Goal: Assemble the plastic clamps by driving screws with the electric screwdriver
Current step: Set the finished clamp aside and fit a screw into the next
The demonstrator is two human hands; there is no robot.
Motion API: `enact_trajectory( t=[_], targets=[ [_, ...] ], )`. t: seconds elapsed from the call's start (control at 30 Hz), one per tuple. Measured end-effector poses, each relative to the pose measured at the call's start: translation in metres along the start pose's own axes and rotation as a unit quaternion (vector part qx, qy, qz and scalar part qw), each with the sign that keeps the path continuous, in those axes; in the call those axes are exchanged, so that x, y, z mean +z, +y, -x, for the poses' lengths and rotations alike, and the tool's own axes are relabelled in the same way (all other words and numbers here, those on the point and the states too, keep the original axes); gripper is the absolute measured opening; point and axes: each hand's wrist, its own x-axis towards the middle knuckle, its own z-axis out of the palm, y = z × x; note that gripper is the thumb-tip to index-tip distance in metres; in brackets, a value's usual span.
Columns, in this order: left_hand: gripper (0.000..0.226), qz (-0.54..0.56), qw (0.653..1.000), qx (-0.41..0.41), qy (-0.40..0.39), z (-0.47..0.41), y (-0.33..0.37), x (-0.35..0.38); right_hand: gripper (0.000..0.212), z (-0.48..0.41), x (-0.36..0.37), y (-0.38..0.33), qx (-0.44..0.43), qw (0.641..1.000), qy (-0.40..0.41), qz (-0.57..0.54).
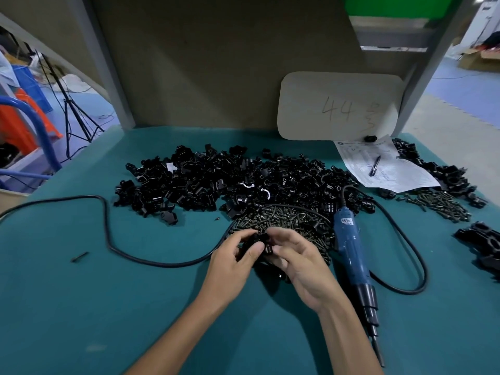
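My left hand (232, 262) and my right hand (300, 259) meet in the middle of the green table, and both pinch a small black plastic clamp (262, 242) between their fingertips. The clamp is partly hidden by my fingers. Just behind my hands lies a heap of dark screws (286, 219). A big pile of black clamp parts (230, 180) spreads across the table further back. The blue electric screwdriver (350, 247) lies on the table to the right of my right hand, bit pointing toward me, with no hand on it.
The screwdriver's black cable (108, 234) loops over the left of the table. A paper sheet with a pen (374, 166) lies at the back right, next to a second heap of screws (443, 205) and more black parts (484, 243). A lone screw (79, 257) lies at left.
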Motion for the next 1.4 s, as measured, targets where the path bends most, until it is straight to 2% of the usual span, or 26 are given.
enact_trajectory(
  t=[0.07, 0.2, 0.4, 0.53, 0.67, 0.87, 1.0, 1.3, 1.4],
  targets=[
    [0.035, 0.012, 1.000, -0.015, 0.000, -0.001, -0.003, 0.000, 0.038, 0.002, 0.001, 0.001, -0.003, 0.999, -0.014, 0.034],
    [0.037, 0.018, 1.000, -0.006, 0.010, -0.001, -0.002, -0.001, 0.025, 0.003, 0.007, 0.004, -0.043, 0.996, -0.037, 0.075],
    [0.042, 0.034, 0.999, -0.005, 0.016, -0.001, -0.002, 0.000, 0.015, -0.001, 0.005, 0.001, -0.077, 0.993, 0.073, 0.050],
    [0.035, 0.024, 0.999, 0.007, 0.025, 0.001, 0.001, -0.001, 0.012, -0.003, 0.000, 0.007, -0.085, 0.981, 0.133, 0.109],
    [0.034, 0.007, 1.000, 0.017, 0.015, 0.001, 0.000, -0.001, 0.012, -0.004, 0.001, 0.009, -0.065, 0.979, 0.113, 0.154],
    [0.036, 0.004, 1.000, 0.021, -0.008, -0.001, -0.001, 0.000, 0.027, -0.003, 0.005, 0.007, -0.029, 0.996, 0.045, 0.068],
    [0.039, 0.004, 1.000, 0.021, -0.007, -0.002, -0.002, 0.000, 0.025, -0.002, 0.005, 0.005, -0.058, 0.990, 0.049, 0.123],
    [0.027, -0.017, 0.999, 0.037, -0.017, 0.000, 0.008, -0.001, 0.017, -0.004, 0.013, 0.009, -0.076, 0.990, 0.074, 0.096],
    [0.032, -0.033, 0.998, 0.047, -0.014, 0.000, 0.006, 0.000, 0.019, -0.004, 0.013, 0.008, -0.078, 0.990, 0.066, 0.100]
  ],
)
